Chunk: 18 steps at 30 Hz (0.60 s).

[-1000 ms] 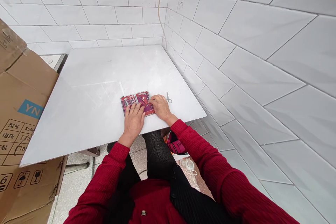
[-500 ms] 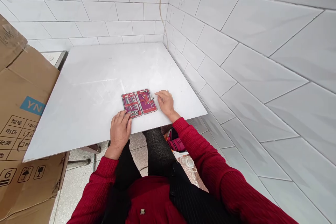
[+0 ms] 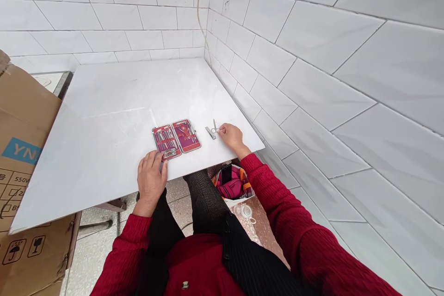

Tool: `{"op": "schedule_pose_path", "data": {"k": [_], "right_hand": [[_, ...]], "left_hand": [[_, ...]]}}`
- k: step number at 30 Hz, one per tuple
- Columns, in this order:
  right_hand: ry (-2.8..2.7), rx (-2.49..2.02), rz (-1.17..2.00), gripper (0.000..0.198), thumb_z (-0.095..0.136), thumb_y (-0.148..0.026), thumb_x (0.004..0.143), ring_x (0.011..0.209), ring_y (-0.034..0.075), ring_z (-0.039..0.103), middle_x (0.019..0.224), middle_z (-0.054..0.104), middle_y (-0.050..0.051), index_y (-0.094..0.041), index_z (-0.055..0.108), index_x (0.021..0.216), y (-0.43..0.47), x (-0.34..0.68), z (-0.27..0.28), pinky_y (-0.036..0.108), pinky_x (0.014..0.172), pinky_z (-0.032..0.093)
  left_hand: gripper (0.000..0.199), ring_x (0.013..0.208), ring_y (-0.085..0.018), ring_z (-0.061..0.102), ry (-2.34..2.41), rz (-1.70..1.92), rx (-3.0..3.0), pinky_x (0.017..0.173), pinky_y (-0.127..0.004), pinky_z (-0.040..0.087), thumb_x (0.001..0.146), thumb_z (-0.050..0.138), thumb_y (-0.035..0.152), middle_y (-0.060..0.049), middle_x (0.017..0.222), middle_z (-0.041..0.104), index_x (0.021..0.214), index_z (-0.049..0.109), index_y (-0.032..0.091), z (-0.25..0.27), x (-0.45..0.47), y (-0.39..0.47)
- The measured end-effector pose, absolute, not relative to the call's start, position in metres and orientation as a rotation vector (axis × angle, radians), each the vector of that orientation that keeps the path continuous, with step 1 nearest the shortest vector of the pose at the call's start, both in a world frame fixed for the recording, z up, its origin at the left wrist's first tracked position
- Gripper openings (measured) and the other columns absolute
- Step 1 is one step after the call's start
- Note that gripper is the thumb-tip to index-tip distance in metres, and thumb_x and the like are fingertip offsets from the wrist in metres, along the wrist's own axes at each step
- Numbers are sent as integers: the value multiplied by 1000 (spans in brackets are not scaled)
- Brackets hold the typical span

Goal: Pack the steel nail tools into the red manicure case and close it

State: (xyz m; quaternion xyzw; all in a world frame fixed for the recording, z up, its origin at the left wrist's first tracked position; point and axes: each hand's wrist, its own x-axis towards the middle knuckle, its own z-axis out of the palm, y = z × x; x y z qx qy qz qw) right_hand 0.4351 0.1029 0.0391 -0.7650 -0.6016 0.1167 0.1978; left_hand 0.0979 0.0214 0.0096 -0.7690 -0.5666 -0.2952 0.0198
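A manicure set case lies unfolded on the white table, its red and purple lining holding several slim metal tools under straps. My left hand rests at the table's front edge, fingers stretched out, the tips at the case's near left corner. To the right of the case, my right hand pinches small scissors by the finger loops, blades pointing away from me. Just left of the scissors is a silver nail clipper on the tabletop.
The white table meets tiled walls at the back and right. Cardboard boxes stand on the left. Below the front edge are a bag with pink contents and a clear lidded container. A cable hangs in the corner.
My right hand has moved right, away from the case. The scissors and nail clipper now show beside it. My left hand stays at the case's corner; the whole view has shifted slightly.
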Motion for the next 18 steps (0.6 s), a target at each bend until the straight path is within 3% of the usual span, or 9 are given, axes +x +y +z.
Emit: {"op": "schedule_pose_path", "data": {"k": [18], "right_hand": [[-1769, -2202, 256, 15, 67, -30, 96, 95, 21, 69, 109, 76, 6, -21, 76, 104, 113, 428, 53, 29, 75, 46]], "left_hand": [[43, 137, -35, 54, -1759, -892, -2383, 116, -53, 39, 105, 39, 37, -19, 138, 66, 133, 65, 15, 8, 98, 20]]}}
